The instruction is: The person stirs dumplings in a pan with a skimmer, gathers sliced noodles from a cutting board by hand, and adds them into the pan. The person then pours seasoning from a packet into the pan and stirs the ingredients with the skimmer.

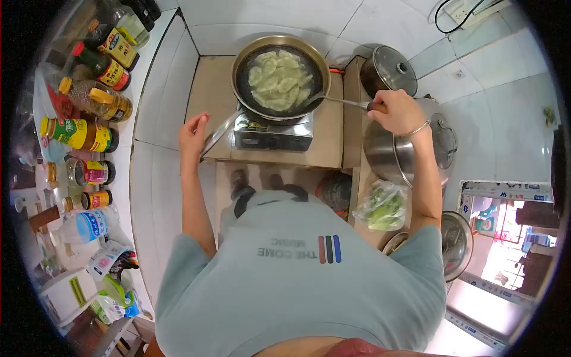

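My right hand (399, 113) is wrapped round the dark handle of a metal spatula (348, 102). The spatula's head dips into the right side of a frying pan (239, 89), by a cluster of pale green dumplings (279, 80) in liquid. The pan rests on a portable stove (273, 134). Its long metal handle (223, 132) points down and left. Just left of that handle is my left hand (193, 131), fingers curled and pressed together, apparently holding nothing.
Sauce and oil bottles (95, 101) line the left ledge. To the right stand a lidded pot (389, 71) and a large steel pot (383, 146). A plastic bag of green vegetables (382, 205) lies below them, near a glass lid (458, 244). Tiled walls enclose the corner.
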A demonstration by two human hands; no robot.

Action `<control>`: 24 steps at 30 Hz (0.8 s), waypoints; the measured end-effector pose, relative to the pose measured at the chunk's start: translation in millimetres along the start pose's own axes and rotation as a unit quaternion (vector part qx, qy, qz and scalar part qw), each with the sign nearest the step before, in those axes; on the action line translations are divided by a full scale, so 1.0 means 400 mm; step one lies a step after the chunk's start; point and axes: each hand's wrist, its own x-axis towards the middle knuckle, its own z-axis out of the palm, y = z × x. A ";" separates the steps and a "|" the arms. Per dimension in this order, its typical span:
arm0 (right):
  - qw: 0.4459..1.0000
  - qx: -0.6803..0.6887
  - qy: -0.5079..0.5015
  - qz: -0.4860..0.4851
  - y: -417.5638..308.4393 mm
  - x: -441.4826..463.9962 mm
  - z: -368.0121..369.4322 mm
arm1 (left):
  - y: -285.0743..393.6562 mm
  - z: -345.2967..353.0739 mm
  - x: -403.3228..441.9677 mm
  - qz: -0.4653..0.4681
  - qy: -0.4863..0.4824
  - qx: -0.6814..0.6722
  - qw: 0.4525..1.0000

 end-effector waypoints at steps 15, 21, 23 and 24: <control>0.990 0.096 0.075 0.077 -0.041 0.037 0.390 | 0.025 -0.055 -0.082 -0.023 0.028 0.039 0.999; 0.973 0.108 0.161 0.127 -0.141 0.126 0.460 | 0.024 -0.106 -0.051 0.008 -0.041 0.037 0.998; 0.963 0.118 0.209 0.121 -0.166 0.163 0.479 | 0.016 -0.123 -0.044 0.018 -0.064 0.022 0.998; 0.961 0.134 0.209 0.121 -0.175 0.179 0.488 | 0.013 -0.130 -0.042 0.020 -0.073 0.024 0.997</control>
